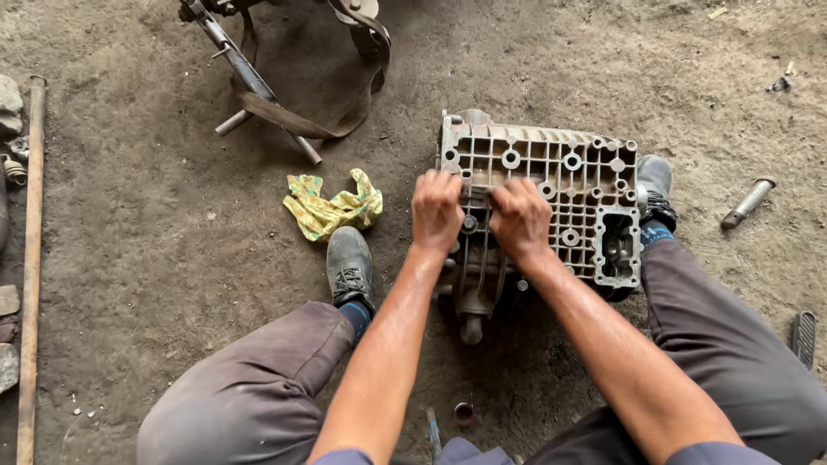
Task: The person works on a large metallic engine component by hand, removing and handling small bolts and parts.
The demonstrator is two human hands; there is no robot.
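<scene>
A grey ribbed cast-metal housing (560, 172) lies on the dirt floor between my feet. My left hand (437, 211) rests on its left part with the fingers curled down onto the ribs. Close beside it, my right hand (520, 220) presses on the housing's middle in the same way. Whether the fingers pinch a small part is hidden. A dark lever piece (472, 301) sticks out from the housing's near side, below my hands.
A yellow-green rag (332, 207) lies left of the housing. A metal frame with a strap (284, 112) is at the top. A long rod (33, 258) runs down the left edge. A bolt-like pin (748, 203) lies right. A small cup (463, 413) sits near my knees.
</scene>
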